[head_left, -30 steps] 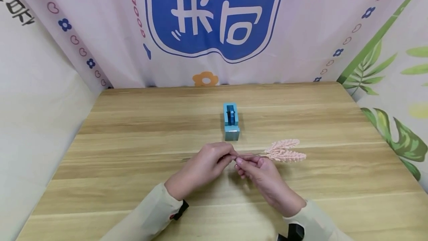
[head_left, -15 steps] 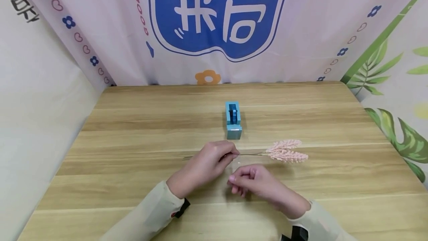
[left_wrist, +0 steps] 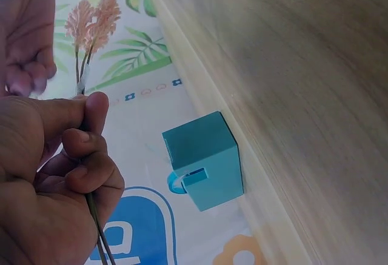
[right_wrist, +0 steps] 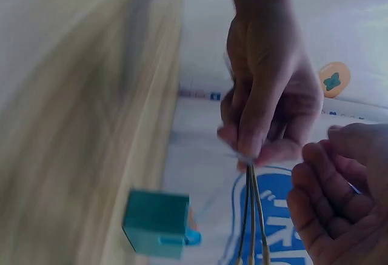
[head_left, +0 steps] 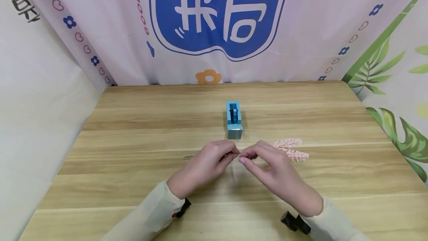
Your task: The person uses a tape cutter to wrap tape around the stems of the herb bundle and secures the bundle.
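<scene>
Pink flower sprays [head_left: 287,143] show right of centre in the head view, partly behind the right hand [head_left: 280,168]. Left wrist view: apparent clear tape [left_wrist: 83,77] sits on the stems [left_wrist: 95,216], upper left; winding well likely calls for a tight bunch and flat turns. Just below, the left hand [left_wrist: 48,198] pinches them. Right wrist view: the right hand, lower right, is half curled; whether it holds tape, I cannot tell.

The left hand [head_left: 205,163] pinches, fingers curled, just beside the loosely bent right hand [head_left: 277,168].
</scene>
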The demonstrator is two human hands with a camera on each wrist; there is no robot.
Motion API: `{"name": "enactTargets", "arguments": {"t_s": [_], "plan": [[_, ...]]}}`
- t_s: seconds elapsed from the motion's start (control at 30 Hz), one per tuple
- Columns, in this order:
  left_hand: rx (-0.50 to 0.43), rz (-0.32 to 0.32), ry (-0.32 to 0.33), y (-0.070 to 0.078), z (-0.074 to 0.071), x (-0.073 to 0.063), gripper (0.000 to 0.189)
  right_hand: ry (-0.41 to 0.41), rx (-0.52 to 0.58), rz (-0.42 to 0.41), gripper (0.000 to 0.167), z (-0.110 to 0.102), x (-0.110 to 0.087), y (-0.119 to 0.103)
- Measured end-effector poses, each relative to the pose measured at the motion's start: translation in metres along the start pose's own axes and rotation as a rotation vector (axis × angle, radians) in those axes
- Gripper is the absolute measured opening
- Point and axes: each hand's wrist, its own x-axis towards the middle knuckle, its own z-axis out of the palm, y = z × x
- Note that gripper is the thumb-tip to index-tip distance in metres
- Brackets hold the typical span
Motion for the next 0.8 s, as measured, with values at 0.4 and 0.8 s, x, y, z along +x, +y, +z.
{"name": "enactTargets", "arguments": {"t_s": [0.4, 0.8], "plan": [[0.012, -0.01, 0.0, 0.002, 0.001, 0.001, 0.01, -0.037, -0.509, -0.182, 0.023, 0.007, 0.003, 0.018], [0.007, -0.036, 0.019, 0.003, 0.001, 0.0, 0.007, -0.029, -0.525, -0.175, 0.013, 0.011, 0.002, 0.022]]}}
